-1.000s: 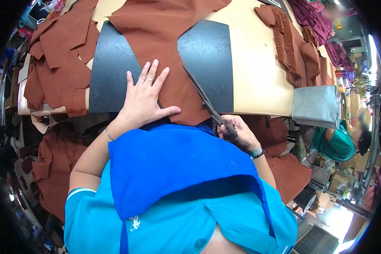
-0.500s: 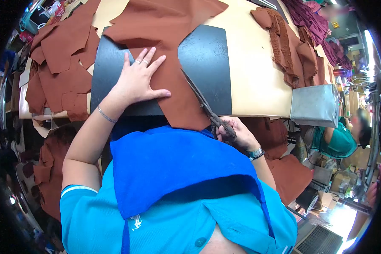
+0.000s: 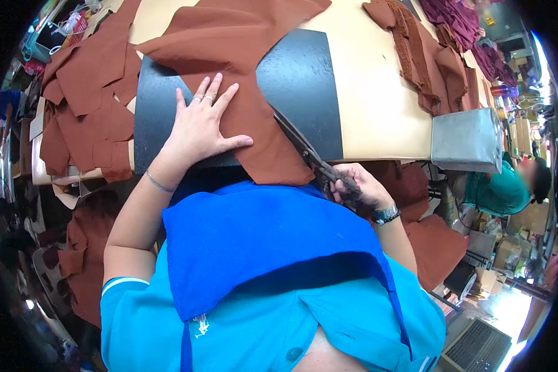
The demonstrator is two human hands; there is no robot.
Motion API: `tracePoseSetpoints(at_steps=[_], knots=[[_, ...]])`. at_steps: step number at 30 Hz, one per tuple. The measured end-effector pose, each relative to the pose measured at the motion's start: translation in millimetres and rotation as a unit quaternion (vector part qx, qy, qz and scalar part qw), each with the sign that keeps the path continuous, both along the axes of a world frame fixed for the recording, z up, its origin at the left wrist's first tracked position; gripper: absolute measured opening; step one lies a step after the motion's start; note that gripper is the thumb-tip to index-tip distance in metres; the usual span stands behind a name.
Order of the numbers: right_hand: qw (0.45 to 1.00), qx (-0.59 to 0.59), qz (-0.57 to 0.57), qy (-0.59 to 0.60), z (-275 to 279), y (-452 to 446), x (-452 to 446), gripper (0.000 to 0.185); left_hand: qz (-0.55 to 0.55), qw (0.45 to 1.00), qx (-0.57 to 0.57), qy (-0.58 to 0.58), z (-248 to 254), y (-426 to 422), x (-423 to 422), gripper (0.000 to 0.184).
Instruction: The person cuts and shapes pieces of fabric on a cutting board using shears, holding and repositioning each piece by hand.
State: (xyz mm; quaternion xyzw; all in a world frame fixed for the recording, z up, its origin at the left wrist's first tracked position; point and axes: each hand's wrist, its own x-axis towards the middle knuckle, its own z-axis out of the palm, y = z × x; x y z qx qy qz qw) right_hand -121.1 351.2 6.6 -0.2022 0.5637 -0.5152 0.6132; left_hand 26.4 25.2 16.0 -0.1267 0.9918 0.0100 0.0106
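A large reddish-brown sheet (image 3: 254,118) lies over a black board (image 3: 304,80) and hangs down to the table's front edge. My left hand (image 3: 201,127) rests flat on the sheet's left side and the board, fingers spread and nothing held. My right hand (image 3: 359,186) is wrapped round the dark, wrapped handles of large scissors (image 3: 301,144) at the front edge. Their blades point up and left along the right edge of the sheet, with the tip near the narrow part. Whether the blades are parted is hard to tell.
Brown cut pieces (image 3: 87,118) are piled at the left. Gathered brown pieces (image 3: 415,56) and a maroon cloth (image 3: 452,22) lie at the right. A metal box (image 3: 466,139) stands at the table's right corner. Beyond it is a person in green (image 3: 496,189).
My left hand has shifted left and lifted that side of the sheet into a fold higher up. My right hand and the scissors have moved slightly right.
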Motion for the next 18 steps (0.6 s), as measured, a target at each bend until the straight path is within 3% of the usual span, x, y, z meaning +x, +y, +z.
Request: tracePoseSetpoints(at_steps=[18], knots=[[0.999, 0.010, 0.019, 0.037, 8, -4, -2, 0.026, 0.004, 1.000, 0.011, 0.018, -3, 7, 5, 0.105]])
